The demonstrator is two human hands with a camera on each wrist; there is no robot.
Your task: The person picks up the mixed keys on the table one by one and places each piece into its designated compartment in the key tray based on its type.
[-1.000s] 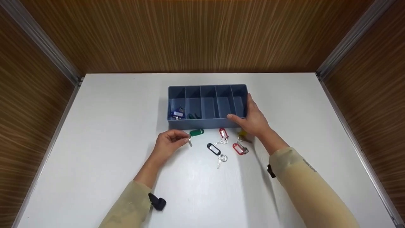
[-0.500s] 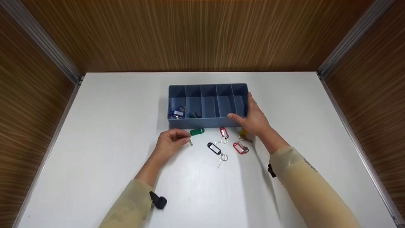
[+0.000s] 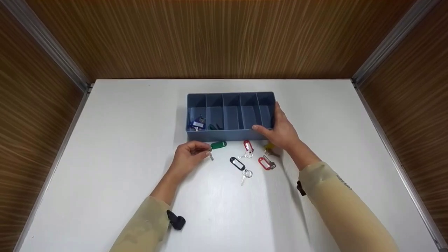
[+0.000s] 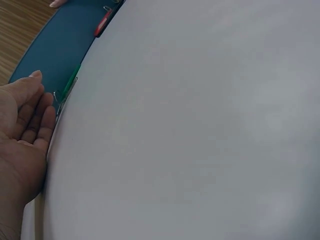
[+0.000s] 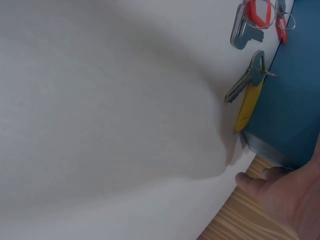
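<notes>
**A:** If you flip between now and a second ago, almost nothing has moved. The left hand (image 3: 189, 154) pinches the green key (image 3: 218, 145) at its ring end, same as before. Maybe the hand sits a hair closer to the tray, but the camera shifted a touch too, so I wouldn't swear to it. The tag still looks flat on the table (image 3: 105, 157), so I'd say it's a pinch and no lift yet.

**B:** Agreed. The left wrist view shows the fingertips right at the ring, with the tag lying along the tray's front wall. What about the other keys?

**A:** They haven't moved. The black key (image 3: 237, 163) is nearest, with a red key (image 3: 265, 163) to its right. A second red key (image 3: 247, 146) is further back. The yellow key (image 3: 268, 147) is half hidden under the right wrist, just beside the tray.

**B:** And the right hand (image 3: 281, 134)?

**A:** It's still clamped on the tray (image 3: 224, 134) at the right front corner, with the thumb on the front wall and the fingers along the side. It hasn't budged.

**B:** Inside the tray, the blue key (image 3: 196, 125) is in the leftmost slot. There's something green (image 3: 213, 127) in the second slot, probably another tagged key, but it's too small to be sure. The other three slots look bare.
</notes>
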